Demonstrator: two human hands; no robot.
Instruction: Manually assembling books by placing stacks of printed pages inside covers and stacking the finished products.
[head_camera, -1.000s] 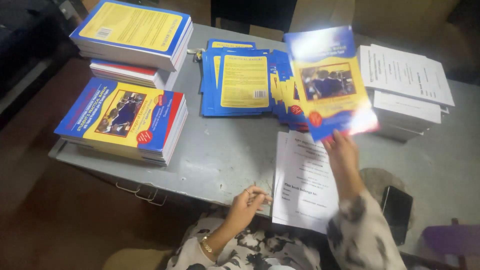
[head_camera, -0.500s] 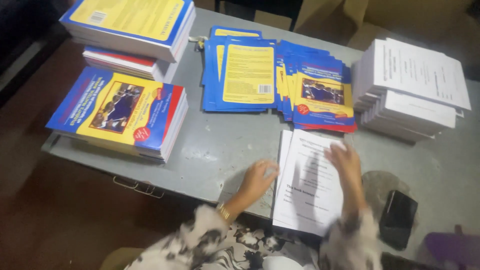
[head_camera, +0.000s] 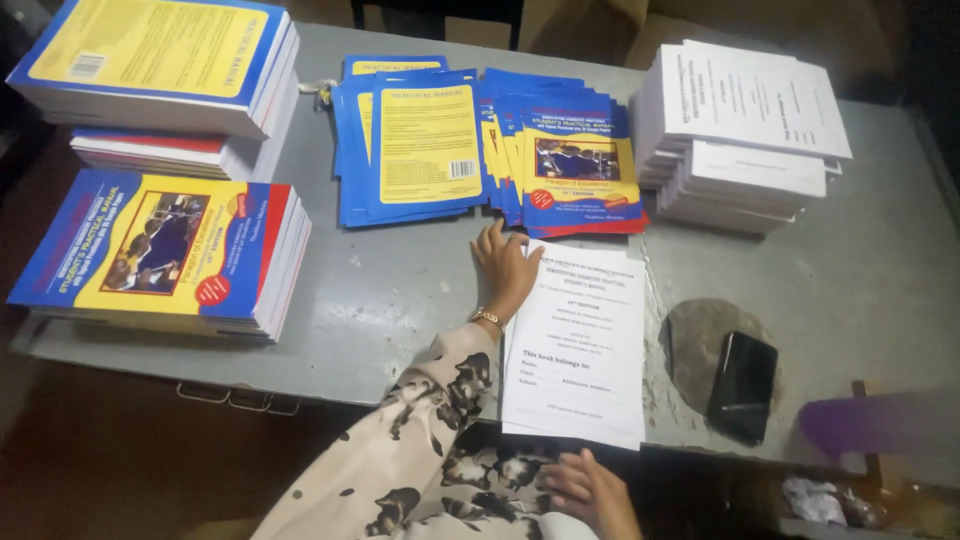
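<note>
The fingers (head_camera: 572, 470) of the right hand (head_camera: 592, 492) lie loosely curled at the near edge of the tabletop (head_camera: 400, 300), just below the bottom edge of the white printed sheet (head_camera: 578, 345); they hold nothing that can be seen, and whether they touch the sheet cannot be told. The left hand (head_camera: 505, 268), a thin bracelet (head_camera: 487, 317) at its wrist and a patterned cream sleeve (head_camera: 400, 450) behind it, reaches forward with fingers spread and flat, pressing on the top left corner of the sheet, their tips at the near edge of the fanned blue and yellow covers (head_camera: 490, 145).

The sheet lies flat in front of the person, slightly tilted. To its right, apart from it, a black phone (head_camera: 743, 387) rests on a round worn patch of the tabletop.

Further off, the loose covers are spread in an overlapping row, some showing the yellow back, some the front with a picture. To the right of them stands a stack of white printed pages (head_camera: 745, 130). On the left side a pile of bound books (head_camera: 160, 255) lies face up near the edge, and behind it a taller pile of books (head_camera: 160, 75) lies back cover up.
</note>
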